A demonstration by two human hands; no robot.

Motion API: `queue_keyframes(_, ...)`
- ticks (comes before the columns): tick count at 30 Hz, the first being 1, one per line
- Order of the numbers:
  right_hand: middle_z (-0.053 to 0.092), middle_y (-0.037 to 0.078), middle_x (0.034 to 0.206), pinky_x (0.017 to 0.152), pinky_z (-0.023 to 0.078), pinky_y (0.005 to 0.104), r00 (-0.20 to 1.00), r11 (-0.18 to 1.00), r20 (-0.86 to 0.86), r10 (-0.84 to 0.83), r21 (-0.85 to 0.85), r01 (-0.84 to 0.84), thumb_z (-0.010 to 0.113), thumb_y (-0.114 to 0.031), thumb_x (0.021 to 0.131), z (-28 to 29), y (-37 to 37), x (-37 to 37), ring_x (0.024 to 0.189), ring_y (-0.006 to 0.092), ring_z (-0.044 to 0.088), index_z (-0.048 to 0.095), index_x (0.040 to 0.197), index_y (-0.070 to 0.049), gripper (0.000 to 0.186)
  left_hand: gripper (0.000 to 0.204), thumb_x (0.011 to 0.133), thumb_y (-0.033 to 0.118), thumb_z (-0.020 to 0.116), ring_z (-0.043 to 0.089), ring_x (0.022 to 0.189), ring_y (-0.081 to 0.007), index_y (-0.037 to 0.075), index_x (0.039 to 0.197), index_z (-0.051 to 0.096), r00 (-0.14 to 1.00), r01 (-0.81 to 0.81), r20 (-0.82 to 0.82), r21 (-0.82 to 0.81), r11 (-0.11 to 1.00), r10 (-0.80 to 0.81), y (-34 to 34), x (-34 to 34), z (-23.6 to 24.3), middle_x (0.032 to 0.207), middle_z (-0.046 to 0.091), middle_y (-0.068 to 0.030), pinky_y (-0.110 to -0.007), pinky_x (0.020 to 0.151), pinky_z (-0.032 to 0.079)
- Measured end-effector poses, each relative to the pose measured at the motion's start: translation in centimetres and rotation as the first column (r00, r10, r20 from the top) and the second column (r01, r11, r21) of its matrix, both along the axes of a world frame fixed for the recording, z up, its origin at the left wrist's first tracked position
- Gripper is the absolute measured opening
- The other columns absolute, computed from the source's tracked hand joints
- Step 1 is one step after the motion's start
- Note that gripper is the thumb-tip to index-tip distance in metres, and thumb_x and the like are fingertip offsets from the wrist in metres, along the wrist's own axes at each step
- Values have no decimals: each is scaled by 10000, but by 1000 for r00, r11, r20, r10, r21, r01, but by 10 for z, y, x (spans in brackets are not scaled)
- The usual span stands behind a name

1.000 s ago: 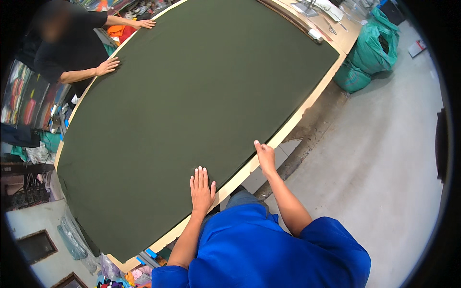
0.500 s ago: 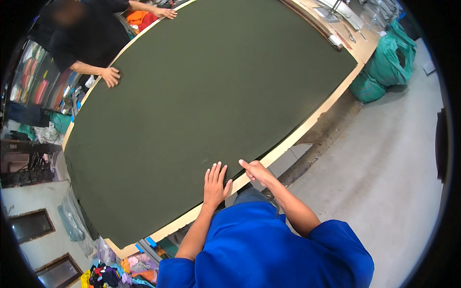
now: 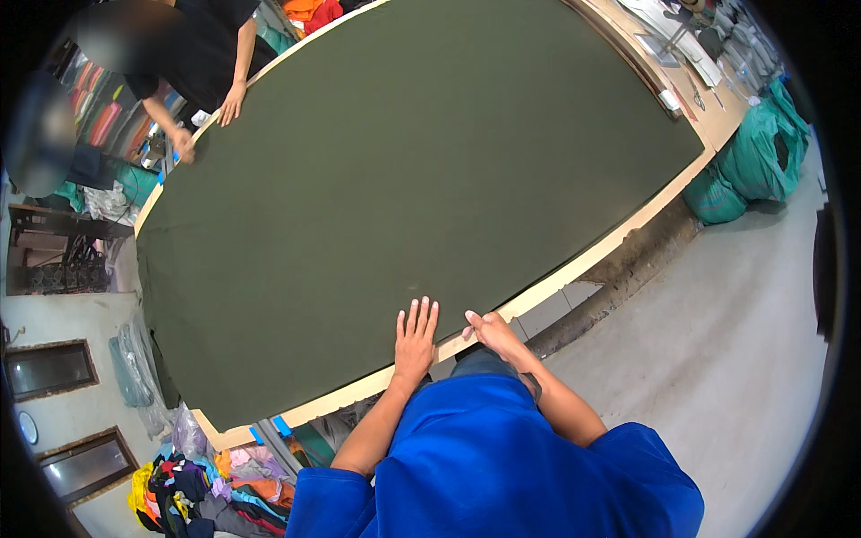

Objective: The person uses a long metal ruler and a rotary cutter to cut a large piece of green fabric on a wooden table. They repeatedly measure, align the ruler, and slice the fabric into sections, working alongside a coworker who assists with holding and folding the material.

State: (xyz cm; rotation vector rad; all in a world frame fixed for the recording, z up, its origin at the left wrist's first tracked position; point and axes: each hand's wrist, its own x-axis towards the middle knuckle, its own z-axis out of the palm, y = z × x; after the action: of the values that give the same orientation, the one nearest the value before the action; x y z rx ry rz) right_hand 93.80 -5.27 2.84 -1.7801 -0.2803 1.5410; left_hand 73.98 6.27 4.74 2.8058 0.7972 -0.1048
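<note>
A wide sheet of dark green fabric lies spread over a long table with a pale wooden edge. Flat on the cloth near its front edge rests my left hand, fingers stretched out and slightly apart. Just to its right, my right hand is closed at the fabric's near edge, thumb uppermost and fingers curled below it, pinching the border. Across the table a co-worker in black has one hand on the cloth's far edge; their other hand is motion-blurred beside it.
Green sacks stand on the floor past the table's right end. A paper-strewn tabletop adjoins there. At lower left lies a heap of colourful cloth, near a metal clamp-like bar. Folded fabrics are stacked behind the co-worker.
The view has shifted, so the table sits further right. My right hand has drawn slightly back toward me with the edge. The co-worker's hands have come closer together toward the far left corner.
</note>
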Motion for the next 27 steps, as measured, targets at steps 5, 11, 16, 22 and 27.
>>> queue_keyframes(5, 428, -36, 541, 513, 334, 341, 998, 1000, -55, -26, -8, 26, 566, -484, 1096, -1, -3, 0, 513, 99, 374, 747, 833, -5, 575, 873, 863, 126, 649, 260, 1624, -321, 93, 1679, 340, 999, 27, -41, 106, 994, -23, -4, -1, -8, 1753, 289, -149, -558, 1309, 204)
queue_keyframes(11, 463, -37, 599, 491, 337, 323, 934, 956, 205, -292, 36, 291, 661, -488, 1060, 0, -3, 26, 525, 89, 406, 511, 694, -112, 546, 900, 894, 308, 729, 248, 1620, -361, 91, 1676, 341, 997, -19, 78, -101, 995, 27, -1, -3, 2, 1747, 282, -188, -559, 1312, 188)
queue_keyframes(16, 615, 237, 726, 727, 466, 529, 582, 823, 692, -428, 33, 566, 656, -545, 1005, -17, -3, 124, 703, 365, 570, 544, 729, 52, 666, 757, 1016, 408, 650, 256, 1612, -361, 89, 1652, 391, 992, 34, 127, -149, 988, -15, 5, -12, 11, 1742, 293, -178, -561, 1309, 190)
queue_keyframes(22, 752, 219, 1231, 1007, 536, 552, 531, 734, 813, -238, -207, 647, 564, -552, 1034, 17, 5, 227, 1183, 446, 696, 779, 1204, -77, 548, 659, 1073, 349, 569, 252, 1614, -359, 85, 1650, 392, 978, -152, 128, -96, 984, 164, 19, -40, 5, 1738, 307, -171, -551, 1312, 184)
queue_keyframes(27, 770, 188, 1214, 979, 558, 553, 419, 621, 866, -273, -174, 764, 510, -458, 1069, -2, -26, 217, 1149, 438, 716, 794, 1175, -120, 454, 640, 1111, 297, 478, 193, 1637, -343, 64, 1681, 304, 885, -442, 149, -29, 896, 442, 49, -80, -3, 1763, 239, -177, -527, 1329, 132)
